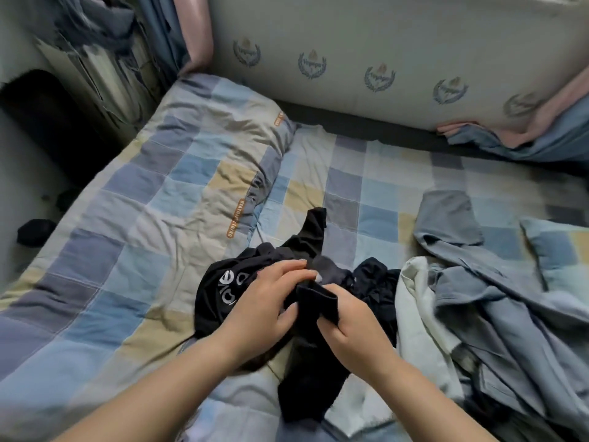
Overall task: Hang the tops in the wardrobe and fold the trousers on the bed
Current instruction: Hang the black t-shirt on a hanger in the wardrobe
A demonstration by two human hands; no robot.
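On the bed, mid-sort:
Scene: checked bed (366, 193), clothes heaped at centre & right; pillow (220, 129) at head end; padded wall panel (382, 43) behind.
Task item: black garment (306, 371), crumpled at bed centre, white lettering on the part left of the hands; one dark strip trails away from the person, another bunch hangs toward the near edge. Top or trousers: can't tell, too bunched.
Other laundry: grey-blue garment (478, 282) & pale cloth (420, 314) just beside, to the right, touching the black pile.
Step in hand (judged): picking one piece out of the heap and finding an edge or cuff, i.e. before any hang or fold.
L hand (267, 301): palm down over the black cloth, fingers curled, tips pinching fabric near the right hand.
R hand (350, 330): thumb & fingers clamped on a folded dark end, cuff-like, held up off the heap.
Grip state: both hands grasping the black garment, close together, nearly touching.
Arms: both forearms bare, reaching in from the near edge, converging at centre.
Next move calls for (judged): pull hands apart to open the piece out, ID it; if trousers, lay flat on bare bedding to the left; if a top, carry to wardrobe.
Wardrobe: not surely in view.
Risk (judged): neighbouring clothes may drag along when it's lifted.
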